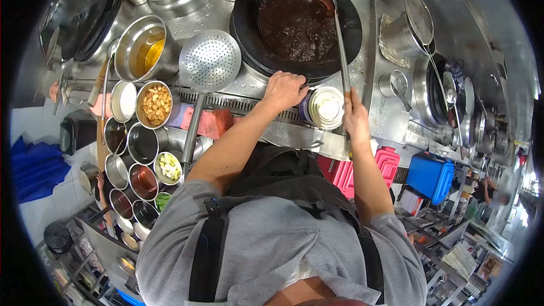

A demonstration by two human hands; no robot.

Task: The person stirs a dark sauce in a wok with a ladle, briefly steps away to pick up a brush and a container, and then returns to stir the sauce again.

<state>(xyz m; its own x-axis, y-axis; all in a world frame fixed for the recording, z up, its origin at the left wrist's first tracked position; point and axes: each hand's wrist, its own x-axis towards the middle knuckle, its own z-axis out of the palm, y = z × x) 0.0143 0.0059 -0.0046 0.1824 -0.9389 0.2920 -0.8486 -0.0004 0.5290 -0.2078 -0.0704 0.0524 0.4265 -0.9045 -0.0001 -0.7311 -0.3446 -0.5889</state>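
My left hand [285,90] is closed at the near rim of a black wok [242,25], its fingers curled where the wok's near handle would be; the hand covers that spot. Dark brown liquid [294,25] bubbles inside the wok. With my right hand [356,118] I grip the long handle of a ladle [341,51], whose bowl dips into the liquid at the wok's far right. Between my hands stands a round can [326,107] with a pale top. A perforated skimmer [210,59] lies left of the wok, its handle pointing toward me.
Left of the skimmer are a steel pot [127,51] with yellow oil, a container of browned pieces [156,105] and several seasoning pots [143,181]. A strainer [419,18] rests over a pot on the right. Lower right are a pink crate [387,161] and a blue bin [430,177].
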